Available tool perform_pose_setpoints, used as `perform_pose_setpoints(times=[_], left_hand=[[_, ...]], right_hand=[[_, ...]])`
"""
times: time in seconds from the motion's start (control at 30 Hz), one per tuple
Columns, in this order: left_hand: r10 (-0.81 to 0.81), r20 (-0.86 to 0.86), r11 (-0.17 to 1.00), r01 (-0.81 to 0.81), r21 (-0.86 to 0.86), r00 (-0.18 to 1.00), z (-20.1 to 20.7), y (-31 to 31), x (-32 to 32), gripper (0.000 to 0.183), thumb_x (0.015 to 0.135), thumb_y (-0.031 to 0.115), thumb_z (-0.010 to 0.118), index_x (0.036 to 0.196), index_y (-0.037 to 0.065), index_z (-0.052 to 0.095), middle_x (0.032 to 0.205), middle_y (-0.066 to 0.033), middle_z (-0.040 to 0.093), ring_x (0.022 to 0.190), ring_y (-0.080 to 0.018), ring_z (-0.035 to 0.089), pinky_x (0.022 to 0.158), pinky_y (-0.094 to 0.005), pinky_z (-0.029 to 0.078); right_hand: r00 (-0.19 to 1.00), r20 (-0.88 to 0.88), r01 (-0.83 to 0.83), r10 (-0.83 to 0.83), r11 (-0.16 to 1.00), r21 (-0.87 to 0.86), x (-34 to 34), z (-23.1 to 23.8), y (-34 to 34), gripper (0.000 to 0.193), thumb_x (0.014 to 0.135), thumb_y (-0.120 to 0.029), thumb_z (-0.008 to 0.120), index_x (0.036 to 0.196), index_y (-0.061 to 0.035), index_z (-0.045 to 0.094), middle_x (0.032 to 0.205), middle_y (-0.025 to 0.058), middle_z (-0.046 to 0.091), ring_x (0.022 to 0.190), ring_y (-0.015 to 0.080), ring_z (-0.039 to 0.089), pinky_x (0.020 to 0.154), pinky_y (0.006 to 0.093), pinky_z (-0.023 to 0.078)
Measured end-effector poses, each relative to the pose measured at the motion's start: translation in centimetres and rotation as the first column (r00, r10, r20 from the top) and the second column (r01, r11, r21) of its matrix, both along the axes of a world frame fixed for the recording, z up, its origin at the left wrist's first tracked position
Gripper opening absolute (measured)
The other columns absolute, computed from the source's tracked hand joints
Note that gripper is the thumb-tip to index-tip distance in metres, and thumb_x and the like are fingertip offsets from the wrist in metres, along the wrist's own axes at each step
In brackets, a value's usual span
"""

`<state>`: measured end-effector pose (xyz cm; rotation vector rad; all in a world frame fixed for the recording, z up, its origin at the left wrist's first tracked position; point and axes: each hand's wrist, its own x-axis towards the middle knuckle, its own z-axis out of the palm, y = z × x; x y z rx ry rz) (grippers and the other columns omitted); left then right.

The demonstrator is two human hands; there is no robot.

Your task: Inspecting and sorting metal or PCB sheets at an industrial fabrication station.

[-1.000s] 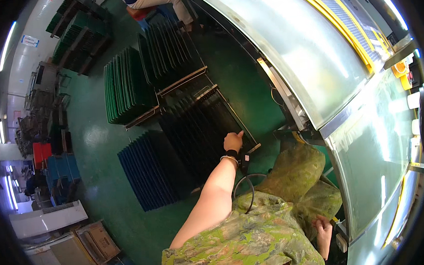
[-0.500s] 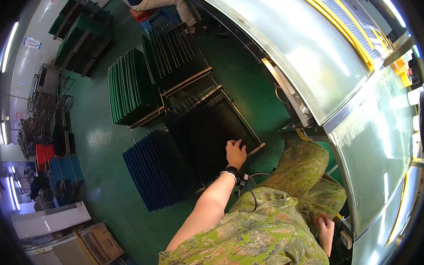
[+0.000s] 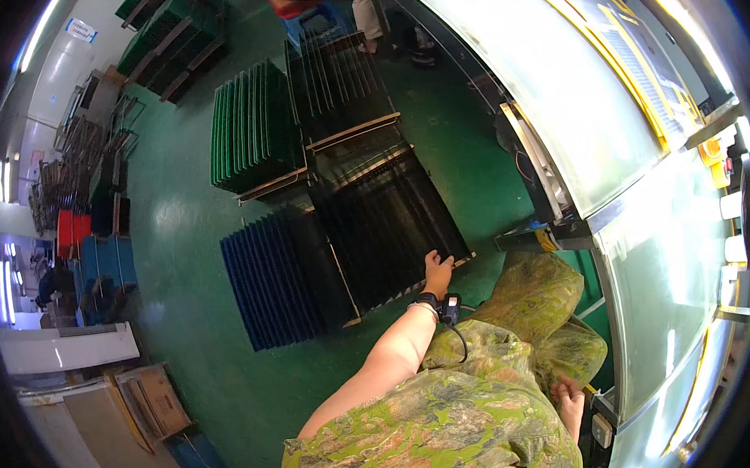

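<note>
My left hand [image 3: 439, 273] reaches to the near right corner of a rack of thin black panels [image 3: 383, 225]. Its bent fingers pinch at a black panel's near edge; the exact contact is hard to make out in the dark. A dark band or watch and a small black device [image 3: 450, 309] with a cable sit at that wrist. Low beside my camouflage-clad knee, my right hand [image 3: 571, 402] has loosely bent fingers, and nothing shows in them. The black panels stand in a close row within a metal frame.
Blue panels [image 3: 268, 280] stand left of the black ones, green panels [image 3: 253, 126] beyond, and another dark rack [image 3: 335, 77] further off. A glass-topped bench [image 3: 667, 213] runs along my right. A seated person's leg [image 3: 364, 17] shows at the far end. Cardboard [image 3: 154, 401] lies lower left.
My left hand has shifted slightly right along the rack's near edge. The black panels, earlier one dark surface, now show separate upright ridges. The view has turned slightly; my right hand stays by the knee.
</note>
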<state>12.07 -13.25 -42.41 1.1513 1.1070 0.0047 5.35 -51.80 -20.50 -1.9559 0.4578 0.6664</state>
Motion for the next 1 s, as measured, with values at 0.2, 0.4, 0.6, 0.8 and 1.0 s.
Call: perform_pose_setpoints(times=[0.2, 0.4, 0.6, 0.8, 1.0], left_hand=[[0.255, -0.019, 0.959, -0.256, -0.12, 0.967, -3.5, 0.0, -1.2, 0.087, 0.079, 0.015, 0.061, 0.141, 0.015, 0.0, 0.126, -0.0194, 0.044, 0.111, -0.0259, 0.048, 0.091, -0.0352, 0.039], [0.472, -0.055, 0.829, -0.464, -0.312, 0.88, -2.2, -0.6, -0.6, 0.089, 0.078, 0.016, 0.062, 0.141, 0.025, -0.001, 0.096, -0.0123, 0.056, 0.078, -0.0202, 0.054, 0.069, -0.0372, 0.045], [0.548, -0.086, 0.764, -0.54, -0.353, 0.832, 0.1, -0.9, -0.6, 0.089, 0.081, 0.011, 0.058, 0.139, 0.024, -0.008, 0.123, -0.0221, 0.043, 0.11, -0.0372, 0.047, 0.089, -0.0451, 0.041], [0.428, -0.025, 0.739, -0.366, -0.565, 0.903, -8.1, 1.0, -3.4, 0.057, 0.081, 0.028, 0.054, 0.134, 0.021, 0.035, 0.115, -0.0193, 0.05, 0.095, -0.0371, 0.053, 0.082, -0.0442, 0.045], [-0.145, -0.728, 0.879, 0.425, 0.216, 0.67, 5.2, 1.0, -0.9, 0.052, 0.075, 0.026, 0.053, 0.127, 0.025, 0.046, 0.13, -0.0173, 0.032, 0.115, -0.0342, 0.036, 0.093, -0.0452, 0.035]], right_hand=[[0.999, 0.031, -0.028, 0.028, 1.0, -0.009, -0.2, -0.3, 0.0, 0.022, 0.088, -0.011, 0.049, 0.104, 0.0045, 0.054, 0.081, 0.0106, 0.062, 0.072, 0.015, 0.057, 0.065, 0.0262, 0.045], [1.0, 0.019, -0.006, 0.006, 1.0, -0.003, -0.6, -0.9, -0.9, 0.023, 0.087, -0.011, 0.05, 0.104, 0.0052, 0.054, 0.083, 0.012, 0.063, 0.073, 0.0159, 0.058, 0.066, 0.027, 0.046], [0.999, 0.015, 0.03, -0.03, 1.0, 0.007, -1.1, -1.5, -1.4, 0.024, 0.088, -0.011, 0.05, 0.105, 0.0059, 0.053, 0.083, 0.0129, 0.063, 0.073, 0.0173, 0.059, 0.066, 0.0281, 0.047], [1.0, -0.011, -0.003, 0.003, 1.0, 0.006, 0.0, -0.4, -0.2, 0.026, 0.088, -0.012, 0.05, 0.106, 0.0061, 0.053, 0.084, 0.0133, 0.063, 0.075, 0.0174, 0.059, 0.067, 0.0284, 0.047], [1.0, -0.014, 0.005, -0.005, 1.0, 0.017, -0.3, -1.3, -1.0, 0.026, 0.089, -0.012, 0.05, 0.107, 0.0056, 0.053, 0.085, 0.0127, 0.062, 0.074, 0.0169, 0.059, 0.068, 0.0279, 0.046]])
